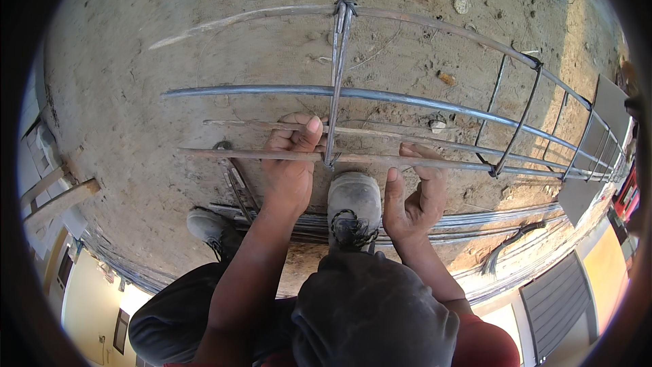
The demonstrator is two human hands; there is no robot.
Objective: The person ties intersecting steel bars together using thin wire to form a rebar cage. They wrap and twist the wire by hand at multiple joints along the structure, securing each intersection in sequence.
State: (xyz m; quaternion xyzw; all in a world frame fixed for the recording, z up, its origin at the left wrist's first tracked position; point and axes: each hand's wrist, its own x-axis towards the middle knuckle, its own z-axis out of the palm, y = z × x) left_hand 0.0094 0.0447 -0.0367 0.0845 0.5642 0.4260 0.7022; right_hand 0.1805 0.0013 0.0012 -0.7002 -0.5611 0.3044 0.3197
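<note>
the rebar cage (435, 105) lies across the middle of the frame on the bare ground (136, 81). i judge the step is fixing a stirrup (336, 88) to the near bar (258, 154) at centre. the left hand (292, 156) is closed around that bar. the right hand (418, 194) is half open, fingers hooked over the bar. next needs tight binding; free room is above, the boot (353, 207) crowds below.

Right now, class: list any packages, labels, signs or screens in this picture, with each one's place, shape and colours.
None can be made out.
What shows instead: a rebar cage on dusty ground, the left hand gripping a bar, the right hand beside it.
</note>
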